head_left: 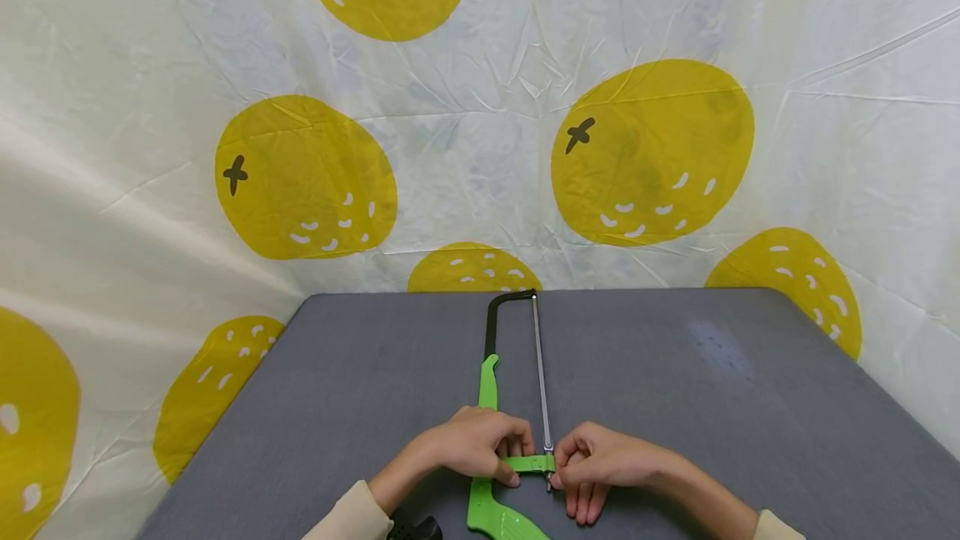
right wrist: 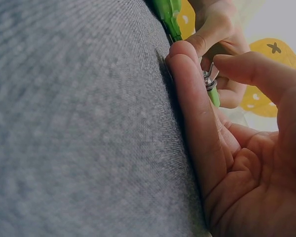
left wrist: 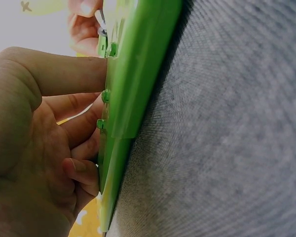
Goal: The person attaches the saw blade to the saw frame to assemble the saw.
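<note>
A hacksaw [head_left: 488,386] with a green handle and a black front frame lies on the grey table, its blade [head_left: 541,373] on the right side. My left hand [head_left: 480,442] grips the green frame just above the handle [head_left: 504,519], thumb and fingers around the short green arm [head_left: 531,463]. At the near end of the blade, my right hand [head_left: 609,461] pinches the small metal wing nut [right wrist: 210,78] between thumb and fingers. In the right wrist view, one finger of that hand lies along the tabletop. The left wrist view shows the green handle's edge close over the cloth surface.
The grey table [head_left: 360,382] reaches back to a white cloth wall [head_left: 480,165] printed with yellow fruit. Beside my left sleeve [head_left: 352,515], a black object [head_left: 426,528] shows at the bottom edge. The saw's black front end [head_left: 513,296] lies near the table's far edge.
</note>
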`<state>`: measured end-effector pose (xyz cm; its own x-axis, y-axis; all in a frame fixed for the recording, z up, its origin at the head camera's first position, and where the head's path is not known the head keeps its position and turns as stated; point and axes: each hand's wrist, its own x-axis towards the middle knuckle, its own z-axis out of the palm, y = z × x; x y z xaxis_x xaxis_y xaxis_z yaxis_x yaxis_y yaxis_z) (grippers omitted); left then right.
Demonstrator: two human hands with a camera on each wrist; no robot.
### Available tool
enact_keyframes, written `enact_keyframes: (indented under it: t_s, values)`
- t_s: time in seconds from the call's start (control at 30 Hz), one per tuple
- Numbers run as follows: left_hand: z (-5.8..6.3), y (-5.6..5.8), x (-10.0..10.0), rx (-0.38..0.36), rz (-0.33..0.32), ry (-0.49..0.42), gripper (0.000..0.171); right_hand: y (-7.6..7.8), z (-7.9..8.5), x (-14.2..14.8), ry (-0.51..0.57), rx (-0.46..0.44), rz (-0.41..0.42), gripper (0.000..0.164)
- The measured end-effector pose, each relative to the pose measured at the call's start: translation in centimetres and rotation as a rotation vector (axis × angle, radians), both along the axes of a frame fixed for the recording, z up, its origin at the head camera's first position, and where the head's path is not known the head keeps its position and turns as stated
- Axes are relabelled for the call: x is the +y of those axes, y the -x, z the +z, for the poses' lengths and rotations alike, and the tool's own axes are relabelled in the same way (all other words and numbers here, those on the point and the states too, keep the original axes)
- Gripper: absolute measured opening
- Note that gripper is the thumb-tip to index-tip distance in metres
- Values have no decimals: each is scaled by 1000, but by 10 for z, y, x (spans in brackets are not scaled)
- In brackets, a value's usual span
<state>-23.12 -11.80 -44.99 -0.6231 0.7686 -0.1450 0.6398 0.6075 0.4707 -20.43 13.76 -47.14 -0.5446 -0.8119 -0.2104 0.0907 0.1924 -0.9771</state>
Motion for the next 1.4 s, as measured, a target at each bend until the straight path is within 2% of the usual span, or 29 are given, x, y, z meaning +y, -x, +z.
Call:
enact_keyframes:
  t_s: [0.1, 0.3, 0.4, 1.4]
  values:
    - [0, 0, 0, -1, 1, -2, 23, 0, -1, 0, -1, -1, -1, 10]
    - [-1, -1, -1, -6, 3, -1, 23, 0, -4, 0, 7, 17, -2, 32]
    - [-1, -1, -1, -10, 2, -3, 23, 0, -4, 1, 10, 18, 2, 37]
    - [-2, 0, -2, 18, -4, 7, 24, -1, -4, 1, 24, 21, 20, 32]
